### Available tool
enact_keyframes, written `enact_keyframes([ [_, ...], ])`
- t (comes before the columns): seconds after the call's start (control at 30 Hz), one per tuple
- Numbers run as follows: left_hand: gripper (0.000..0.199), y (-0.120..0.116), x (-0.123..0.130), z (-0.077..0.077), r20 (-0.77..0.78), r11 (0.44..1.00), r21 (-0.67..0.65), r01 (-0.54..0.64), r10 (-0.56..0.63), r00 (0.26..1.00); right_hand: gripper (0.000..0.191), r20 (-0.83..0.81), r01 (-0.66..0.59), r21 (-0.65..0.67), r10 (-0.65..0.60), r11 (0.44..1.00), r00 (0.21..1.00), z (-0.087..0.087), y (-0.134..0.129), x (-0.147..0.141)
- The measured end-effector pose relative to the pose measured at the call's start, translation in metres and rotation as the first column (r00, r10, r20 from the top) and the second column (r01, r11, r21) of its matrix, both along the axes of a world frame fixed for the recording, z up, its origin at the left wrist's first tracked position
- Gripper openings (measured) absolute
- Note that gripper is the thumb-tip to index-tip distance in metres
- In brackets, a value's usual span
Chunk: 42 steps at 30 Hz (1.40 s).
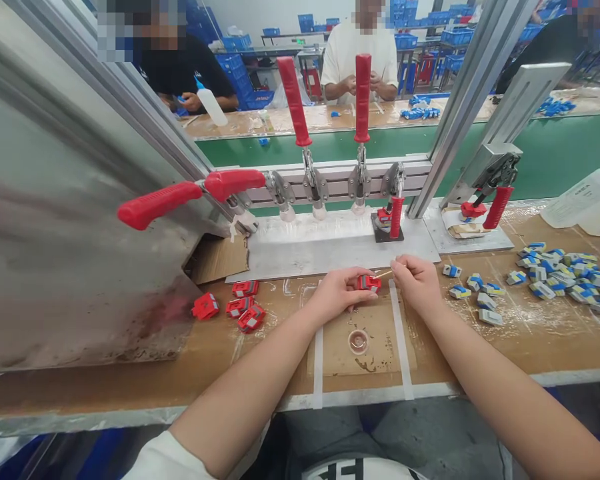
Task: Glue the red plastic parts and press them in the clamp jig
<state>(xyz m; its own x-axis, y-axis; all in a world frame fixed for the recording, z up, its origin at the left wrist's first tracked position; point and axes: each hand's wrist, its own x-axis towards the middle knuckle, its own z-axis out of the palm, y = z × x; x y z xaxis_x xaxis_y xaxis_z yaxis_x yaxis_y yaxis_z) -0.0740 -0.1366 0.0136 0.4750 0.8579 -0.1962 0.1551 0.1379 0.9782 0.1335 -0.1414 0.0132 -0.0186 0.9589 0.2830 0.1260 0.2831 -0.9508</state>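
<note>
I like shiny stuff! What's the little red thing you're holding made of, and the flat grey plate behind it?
The small red part in the left hand looks like moulded plastic: even colour, soft sheen. The grey plate looks like bare metal, probably aluminium: pale, dull, brushed glare.

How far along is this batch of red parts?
Possibly done: one red part sits in the clamp jig. In hand: left hand holds a red piece; right hand touches a thin stick to it. Left: four red parts wait on the bench.
</note>
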Motion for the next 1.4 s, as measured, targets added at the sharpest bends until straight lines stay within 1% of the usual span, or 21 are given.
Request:
enact_keyframes([
  [0.17, 0.049, 0.000, 0.000, 0.002, -0.025, 1.000, 0.011, 0.016, -0.016, 1.000, 0.044, 0.092, 0.005, -0.018, -0.003, 1.000, 0.996, 0.003, -0.001, -0.003],
  [0.3, 0.050, -0.001, -0.001, 0.000, -0.042, 1.000, 0.022, 0.011, -0.011, 0.999, 0.041, 0.142, 0.016, -0.013, -0.014, 1.000, 0.990, 0.005, -0.002, -0.003],
  [0.37, 0.051, -0.001, -0.002, -0.001, -0.050, 1.000, 0.024, 0.005, -0.004, 0.999, 0.040, 0.178, 0.038, 0.028, -0.042, 0.999, 0.983, 0.006, -0.002, -0.002],
  [0.43, 0.050, -0.001, -0.002, -0.002, -0.055, 1.000, 0.030, -0.002, 0.003, 0.998, 0.039, 0.227, 0.068, 0.103, -0.090, 0.992, 0.970, 0.007, -0.003, -0.002],
  [0.57, 0.046, -0.001, -0.001, -0.001, -0.043, 0.999, 0.041, -0.014, 0.015, 0.999, 0.038, 0.308, 0.103, 0.249, -0.179, 0.963, 0.934, 0.010, -0.006, -0.002],
  [0.67, 0.045, -0.001, -0.001, 0.000, -0.026, 0.999, 0.039, -0.014, 0.015, 1.000, 0.037, 0.335, 0.110, 0.293, -0.209, 0.950, 0.919, 0.012, -0.007, -0.002],
  [0.77, 0.045, -0.002, 0.000, 0.001, -0.022, 0.999, 0.039, -0.021, 0.022, 1.000, 0.037, 0.339, 0.104, 0.303, -0.209, 0.947, 0.917, 0.013, -0.008, -0.003],
  [0.9, 0.048, -0.001, 0.000, 0.001, -0.019, 0.999, 0.029, -0.021, 0.022, 1.000, 0.038, 0.338, 0.109, 0.279, -0.204, 0.954, 0.919, 0.016, -0.009, -0.003],
  [1.0, 0.051, 0.000, 0.000, 0.000, 0.002, 1.000, 0.005, -0.025, 0.025, 1.000, 0.040, 0.289, 0.105, 0.243, -0.175, 0.964, 0.941, 0.019, -0.011, -0.001],
  [1.03, 0.052, 0.000, 0.000, -0.001, 0.012, 1.000, -0.004, -0.030, 0.030, 0.999, 0.041, 0.260, 0.074, 0.233, -0.136, 0.970, 0.956, 0.020, -0.012, 0.000],
  [1.07, 0.053, 0.001, 0.000, -0.002, 0.020, 0.999, -0.008, -0.036, 0.036, 0.999, 0.042, 0.235, 0.012, 0.225, -0.066, 0.974, 0.970, 0.021, -0.014, 0.001],
  [1.1, 0.054, 0.001, 0.000, -0.003, 0.025, 0.999, -0.007, -0.040, 0.040, 0.999, 0.043, 0.223, -0.085, 0.217, 0.036, 0.973, 0.974, 0.022, -0.015, 0.002],
  [1.13, 0.054, 0.002, 0.000, -0.004, 0.028, 0.999, 0.000, -0.040, 0.040, 0.999, 0.044, 0.226, -0.209, 0.209, 0.161, 0.955, 0.961, 0.023, -0.017, 0.002],
  [1.17, 0.054, 0.002, 0.000, -0.004, 0.032, 0.999, 0.009, -0.038, 0.038, 0.999, 0.044, 0.247, -0.342, 0.198, 0.291, 0.919, 0.924, 0.023, -0.020, 0.001],
  [1.2, 0.055, 0.002, 0.000, -0.005, 0.036, 0.999, 0.020, -0.035, 0.034, 0.999, 0.043, 0.279, -0.462, 0.182, 0.405, 0.868, 0.871, 0.024, -0.022, 0.000],
  [1.23, 0.055, 0.002, 0.000, -0.005, 0.039, 0.999, 0.031, -0.033, 0.032, 0.999, 0.043, 0.316, -0.557, 0.162, 0.492, 0.814, 0.811, 0.024, -0.024, -0.002],
  [1.27, 0.054, 0.002, 0.000, -0.005, 0.038, 0.999, 0.042, -0.032, 0.030, 0.999, 0.043, 0.355, -0.627, 0.141, 0.552, 0.766, 0.754, 0.023, -0.026, -0.005],
  [1.3, 0.054, 0.002, 0.000, -0.004, 0.034, 0.998, 0.052, -0.032, 0.030, 0.999, 0.043, 0.391, -0.676, 0.120, 0.591, 0.727, 0.705, 0.023, -0.027, -0.007],
  [1.33, 0.053, 0.002, 0.000, -0.004, 0.027, 0.998, 0.059, -0.035, 0.033, 0.999, 0.043, 0.426, -0.707, 0.097, 0.613, 0.700, 0.665, 0.022, -0.028, -0.010],
  [1.4, 0.051, 0.003, 0.000, -0.003, 0.025, 0.997, 0.066, -0.038, 0.036, 0.999, 0.043, 0.484, -0.743, 0.051, 0.634, 0.668, 0.603, 0.020, -0.029, -0.014],
])
